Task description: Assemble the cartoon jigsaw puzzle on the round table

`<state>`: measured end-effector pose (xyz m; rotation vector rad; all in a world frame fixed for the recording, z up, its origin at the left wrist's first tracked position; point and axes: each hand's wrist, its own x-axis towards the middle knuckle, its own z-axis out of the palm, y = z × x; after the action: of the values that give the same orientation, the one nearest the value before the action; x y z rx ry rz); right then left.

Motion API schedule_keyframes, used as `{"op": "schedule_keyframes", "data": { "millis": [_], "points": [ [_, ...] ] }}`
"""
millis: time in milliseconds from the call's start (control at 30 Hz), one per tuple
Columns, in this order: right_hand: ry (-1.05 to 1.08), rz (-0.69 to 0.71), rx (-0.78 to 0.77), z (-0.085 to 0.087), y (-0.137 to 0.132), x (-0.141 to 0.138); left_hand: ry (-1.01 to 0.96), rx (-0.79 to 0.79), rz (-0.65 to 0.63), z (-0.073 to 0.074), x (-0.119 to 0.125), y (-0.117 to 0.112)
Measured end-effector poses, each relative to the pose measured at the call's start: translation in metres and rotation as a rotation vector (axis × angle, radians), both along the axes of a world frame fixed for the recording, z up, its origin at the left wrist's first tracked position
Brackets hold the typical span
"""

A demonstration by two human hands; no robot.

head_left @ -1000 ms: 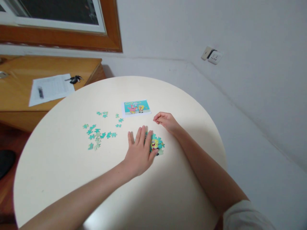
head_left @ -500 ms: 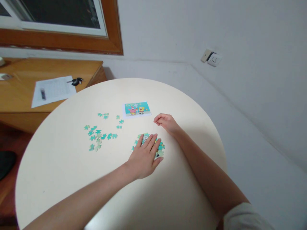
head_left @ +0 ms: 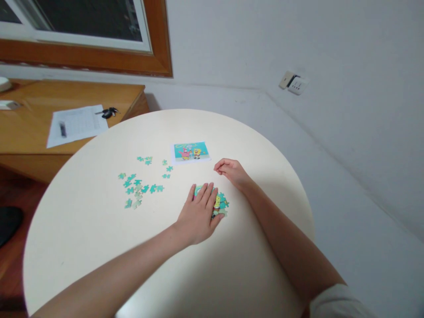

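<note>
Partly, the left hand (head_left: 198,218) hides the puzzle (head_left: 222,201) (loose pieces (head_left: 145,189), card (head_left: 191,152) nearby).

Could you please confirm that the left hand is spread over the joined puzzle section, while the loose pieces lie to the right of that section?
Not quite: the loose pieces lie to the left of the joined puzzle section, as the head view shows. The left hand is indeed spread over that section.

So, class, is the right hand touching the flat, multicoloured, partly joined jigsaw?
No, the right hand is apart from the jigsaw, while the left hand lies over it.
</note>
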<state>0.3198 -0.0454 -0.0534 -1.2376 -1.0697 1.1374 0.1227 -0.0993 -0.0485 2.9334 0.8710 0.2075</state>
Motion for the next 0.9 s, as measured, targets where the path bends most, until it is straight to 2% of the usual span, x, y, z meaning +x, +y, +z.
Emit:
{"op": "schedule_keyframes", "data": {
  "millis": [100,200,333,400,567,667,767,833,900],
  "points": [
    [0.005,0.004,0.001,-0.001,0.001,0.001,-0.028,0.022,0.002,0.000,0.000,-0.001],
    [0.012,0.009,0.004,0.000,0.001,0.001,-0.090,0.089,0.017,0.007,-0.003,0.002],
    [0.013,0.017,0.014,0.000,0.001,0.001,-0.152,0.170,0.092,0.013,-0.007,0.013],
    [0.013,0.014,0.017,0.000,0.001,0.000,-0.117,0.123,0.164,0.009,-0.008,0.018],
    [0.005,0.013,0.022,0.000,0.002,-0.001,-0.007,0.028,0.177,-0.006,-0.006,0.021],
    [0.013,0.014,0.023,0.001,0.001,-0.001,-0.058,0.034,0.168,-0.004,-0.008,0.022],
    [0.028,0.017,0.024,0.001,0.001,-0.001,-0.247,0.132,0.117,0.007,-0.012,0.023],
    [0.030,0.022,0.020,0.002,0.001,-0.001,-0.375,0.199,0.008,0.013,-0.014,0.020],
    [0.023,0.023,0.012,0.002,0.001,-0.001,-0.355,0.173,-0.137,0.015,-0.014,0.015]
  ]
}}
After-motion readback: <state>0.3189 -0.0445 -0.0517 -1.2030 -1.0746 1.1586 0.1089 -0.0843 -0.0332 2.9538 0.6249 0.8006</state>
